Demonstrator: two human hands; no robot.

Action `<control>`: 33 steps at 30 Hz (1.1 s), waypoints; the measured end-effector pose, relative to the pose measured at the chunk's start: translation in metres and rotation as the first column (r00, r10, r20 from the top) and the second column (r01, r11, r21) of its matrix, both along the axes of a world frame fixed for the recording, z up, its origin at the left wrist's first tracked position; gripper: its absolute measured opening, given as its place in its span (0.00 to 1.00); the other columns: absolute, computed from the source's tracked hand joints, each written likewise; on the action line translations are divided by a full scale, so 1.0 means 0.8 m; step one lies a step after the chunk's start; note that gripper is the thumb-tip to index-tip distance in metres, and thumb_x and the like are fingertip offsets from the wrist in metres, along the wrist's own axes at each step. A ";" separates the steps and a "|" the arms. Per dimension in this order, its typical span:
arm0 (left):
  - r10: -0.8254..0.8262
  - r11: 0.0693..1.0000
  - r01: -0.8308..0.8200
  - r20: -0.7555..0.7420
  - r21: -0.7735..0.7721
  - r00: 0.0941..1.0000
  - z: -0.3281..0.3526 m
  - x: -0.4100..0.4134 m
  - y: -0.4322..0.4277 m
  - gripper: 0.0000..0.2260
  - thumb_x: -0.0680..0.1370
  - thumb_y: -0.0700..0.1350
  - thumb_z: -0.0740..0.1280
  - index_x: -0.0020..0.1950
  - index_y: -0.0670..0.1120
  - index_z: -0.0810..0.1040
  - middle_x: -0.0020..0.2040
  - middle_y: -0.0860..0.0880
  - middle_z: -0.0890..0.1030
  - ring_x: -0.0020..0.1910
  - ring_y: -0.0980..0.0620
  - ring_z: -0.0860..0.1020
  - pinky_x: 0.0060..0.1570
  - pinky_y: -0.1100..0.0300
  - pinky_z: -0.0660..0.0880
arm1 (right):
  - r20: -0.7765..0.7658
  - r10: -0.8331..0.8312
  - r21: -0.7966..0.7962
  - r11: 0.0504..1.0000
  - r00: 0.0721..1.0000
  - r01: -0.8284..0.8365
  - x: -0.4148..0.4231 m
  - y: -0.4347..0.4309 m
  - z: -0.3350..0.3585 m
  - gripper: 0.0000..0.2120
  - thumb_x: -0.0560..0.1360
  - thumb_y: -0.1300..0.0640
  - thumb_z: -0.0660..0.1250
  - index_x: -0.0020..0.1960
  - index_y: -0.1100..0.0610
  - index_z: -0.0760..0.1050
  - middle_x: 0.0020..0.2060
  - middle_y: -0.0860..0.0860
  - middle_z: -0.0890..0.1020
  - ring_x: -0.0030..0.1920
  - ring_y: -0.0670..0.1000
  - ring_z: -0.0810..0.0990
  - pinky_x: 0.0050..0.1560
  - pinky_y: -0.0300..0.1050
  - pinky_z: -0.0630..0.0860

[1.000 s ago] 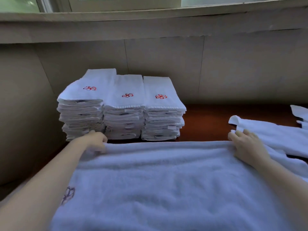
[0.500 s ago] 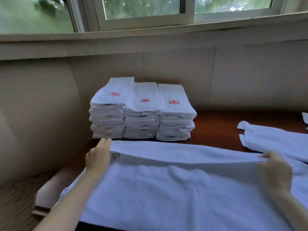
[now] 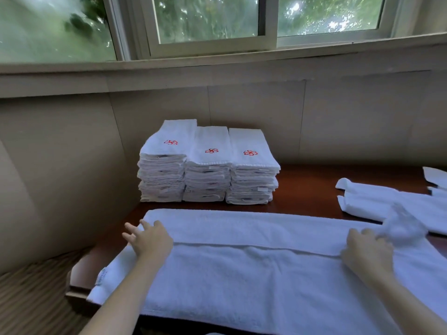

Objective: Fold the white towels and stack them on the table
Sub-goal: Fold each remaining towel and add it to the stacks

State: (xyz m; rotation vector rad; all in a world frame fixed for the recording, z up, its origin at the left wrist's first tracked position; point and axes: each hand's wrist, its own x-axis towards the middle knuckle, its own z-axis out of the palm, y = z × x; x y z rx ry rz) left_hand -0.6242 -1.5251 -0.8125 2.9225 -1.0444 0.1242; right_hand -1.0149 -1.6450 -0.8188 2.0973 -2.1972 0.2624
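A large white towel [image 3: 254, 274] lies spread across the near part of the dark wooden table [image 3: 304, 187], with its far portion folded over so a fold edge runs across its middle. My left hand [image 3: 147, 238] rests flat on the towel's left end, fingers spread and straight. My right hand [image 3: 365, 250] lies on the towel near the fold edge at the right, fingers relaxed, with a blurred bit of towel just beyond them. Three stacks of folded white towels [image 3: 208, 165] with red flower emblems stand side by side at the back of the table.
More loose white towels [image 3: 387, 201] lie on the table at the right. A beige panelled wall [image 3: 242, 105] and a window [image 3: 205, 22] stand behind the stacks. The table's left edge [image 3: 72, 284] drops to striped flooring [image 3: 31, 298].
The far edge of the large towel has been brought over toward me and laid down as a fold. Both hands, which held that edge, now lie on the towel. The camera tilted up.
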 end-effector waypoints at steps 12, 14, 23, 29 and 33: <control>-0.596 0.794 0.566 -0.104 -0.223 0.796 -0.039 -0.227 -0.108 0.24 0.76 0.40 0.54 0.70 0.58 0.65 0.72 0.56 0.65 0.73 0.53 0.59 0.70 0.49 0.56 | 0.570 -0.119 -0.094 0.974 0.813 0.208 -0.037 0.002 -0.005 0.15 0.73 0.68 0.58 0.58 0.59 0.70 0.62 0.56 0.70 0.50 0.61 0.77 0.48 0.49 0.71; -0.610 0.780 0.579 -0.078 -0.237 0.789 -0.046 -0.222 -0.111 0.25 0.76 0.40 0.54 0.71 0.59 0.63 0.73 0.56 0.63 0.74 0.53 0.58 0.71 0.51 0.57 | 0.448 -0.242 -0.063 0.952 0.860 0.301 -0.072 -0.007 -0.002 0.15 0.74 0.65 0.57 0.60 0.59 0.71 0.62 0.55 0.73 0.56 0.60 0.74 0.55 0.49 0.69; -0.694 0.706 0.659 -0.068 -0.261 0.717 -0.031 -0.214 -0.120 0.23 0.77 0.43 0.57 0.71 0.58 0.65 0.71 0.56 0.66 0.70 0.52 0.65 0.67 0.58 0.62 | 0.709 -0.339 -0.069 0.840 0.618 0.539 -0.123 -0.030 0.003 0.19 0.79 0.55 0.57 0.65 0.64 0.60 0.60 0.66 0.67 0.57 0.68 0.71 0.51 0.54 0.70; -0.830 0.526 0.812 -0.360 -0.252 0.426 -0.007 -0.176 -0.096 0.32 0.59 0.63 0.61 0.63 0.61 0.71 0.69 0.57 0.66 0.72 0.56 0.61 0.67 0.64 0.57 | 0.885 -0.205 -0.058 0.842 0.419 0.536 -0.140 -0.038 0.002 0.16 0.75 0.63 0.62 0.62 0.61 0.69 0.56 0.62 0.78 0.55 0.61 0.75 0.47 0.44 0.66; -0.882 0.472 0.769 -0.213 -0.431 0.421 -0.012 -0.170 -0.091 0.10 0.73 0.42 0.71 0.40 0.56 0.73 0.54 0.52 0.75 0.61 0.51 0.72 0.61 0.58 0.66 | 0.847 -0.257 -0.055 0.829 0.466 0.556 -0.160 -0.028 0.006 0.15 0.72 0.67 0.62 0.59 0.61 0.73 0.55 0.62 0.79 0.55 0.62 0.76 0.46 0.44 0.66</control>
